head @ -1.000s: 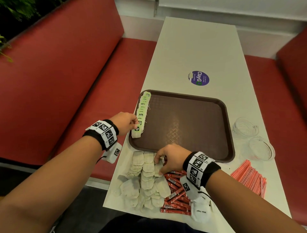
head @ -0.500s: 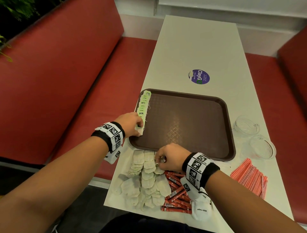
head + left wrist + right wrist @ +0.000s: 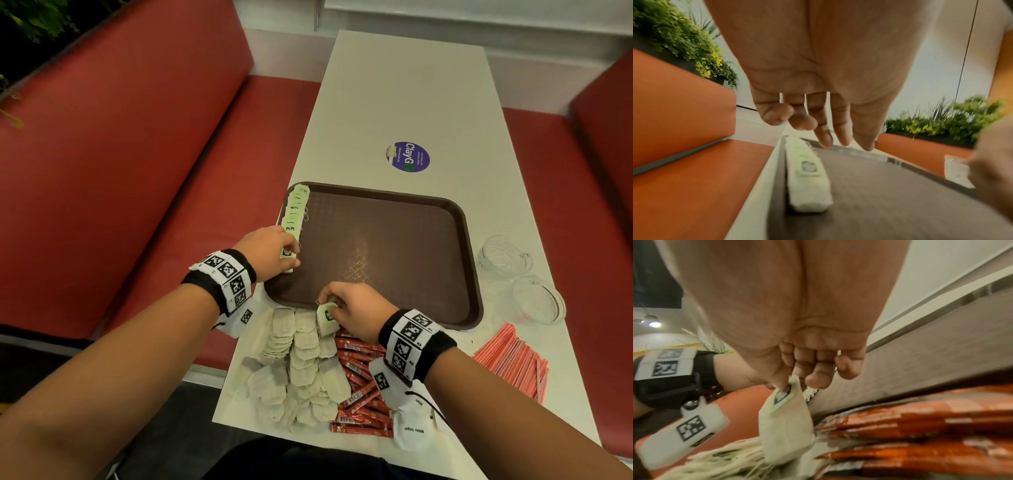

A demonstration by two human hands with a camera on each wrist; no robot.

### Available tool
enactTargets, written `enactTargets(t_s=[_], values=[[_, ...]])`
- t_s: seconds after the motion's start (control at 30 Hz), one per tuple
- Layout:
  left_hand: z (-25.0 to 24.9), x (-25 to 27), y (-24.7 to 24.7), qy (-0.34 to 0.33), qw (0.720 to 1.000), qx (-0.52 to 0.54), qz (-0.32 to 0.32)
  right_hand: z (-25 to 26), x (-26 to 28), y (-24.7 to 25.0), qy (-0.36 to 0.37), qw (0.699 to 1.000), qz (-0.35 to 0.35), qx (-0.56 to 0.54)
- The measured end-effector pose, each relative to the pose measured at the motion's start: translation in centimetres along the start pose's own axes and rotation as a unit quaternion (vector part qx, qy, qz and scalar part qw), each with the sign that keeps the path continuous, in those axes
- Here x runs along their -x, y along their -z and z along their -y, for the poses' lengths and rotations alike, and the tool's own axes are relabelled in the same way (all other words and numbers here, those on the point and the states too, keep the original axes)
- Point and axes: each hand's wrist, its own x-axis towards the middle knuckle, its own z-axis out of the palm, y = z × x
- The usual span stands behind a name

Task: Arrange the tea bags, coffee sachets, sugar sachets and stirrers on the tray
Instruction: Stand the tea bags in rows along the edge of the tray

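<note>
A brown tray (image 3: 394,240) lies on the white table. A row of tea bags with green tags (image 3: 296,212) runs along its left edge. My left hand (image 3: 291,258) is at the near end of that row. In the left wrist view its fingers (image 3: 824,139) hang loosely straight over the row (image 3: 807,178) and hold nothing. My right hand (image 3: 330,310) pinches one tea bag (image 3: 327,322) by its top, just above the loose tea bag pile (image 3: 298,363). The right wrist view shows that bag (image 3: 785,426) dangling from thumb and finger.
Red coffee sachets (image 3: 359,387) lie right of the tea bag pile, with white sugar sachets (image 3: 411,428) near the front edge. Orange stirrers (image 3: 513,363) lie at the right. Two glass bowls (image 3: 503,253) stand right of the tray. Red benches flank the table.
My right hand has picked one tea bag out of the pile and raised it slightly. My left hand has shifted a little right onto the near end of the row.
</note>
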Motion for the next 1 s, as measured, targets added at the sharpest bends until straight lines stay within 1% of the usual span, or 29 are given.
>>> enactTargets(t_s=[0.07,0.13,0.2,0.27,0.4,0.57,0.67,0.77,0.87,1.0], values=[[-0.7,1.3,0.1,-0.042,0.998,0.039,-0.004,0.0,-0.1,0.0,0.000,1.000,-0.015,-0.016],[-1.3,2.7,-0.2,-0.074,0.995,0.054,0.034,-0.1,-0.1,0.2,0.001,0.999,-0.025,-0.025],[-1.9,3.8,-1.0,-0.100,0.991,0.036,0.084,-0.1,-0.1,0.2,-0.004,0.999,-0.029,-0.036],[-2.4,4.5,-1.9,-0.120,0.986,0.009,0.114,-0.1,0.0,0.4,-0.010,0.998,-0.029,-0.049],[-3.0,5.5,-3.7,-0.126,0.982,-0.048,0.131,0.1,0.1,0.4,-0.010,0.997,-0.050,-0.060],[-3.7,6.0,-4.4,-0.132,0.986,-0.064,0.082,0.2,0.3,0.5,-0.012,0.991,-0.046,-0.128],[-4.1,6.1,-4.1,-0.129,0.988,-0.061,0.059,0.6,0.6,0.7,-0.014,0.991,-0.050,-0.122],[-4.2,5.9,-3.2,-0.124,0.992,-0.018,0.016,0.5,0.5,0.7,-0.010,0.991,-0.054,-0.119],[-4.6,5.8,-1.6,-0.142,0.988,0.051,-0.038,0.4,0.4,0.7,0.012,0.994,-0.052,-0.099],[-4.9,5.8,0.1,-0.159,0.982,0.074,-0.076,0.3,0.0,0.5,0.034,0.993,-0.077,-0.088]])
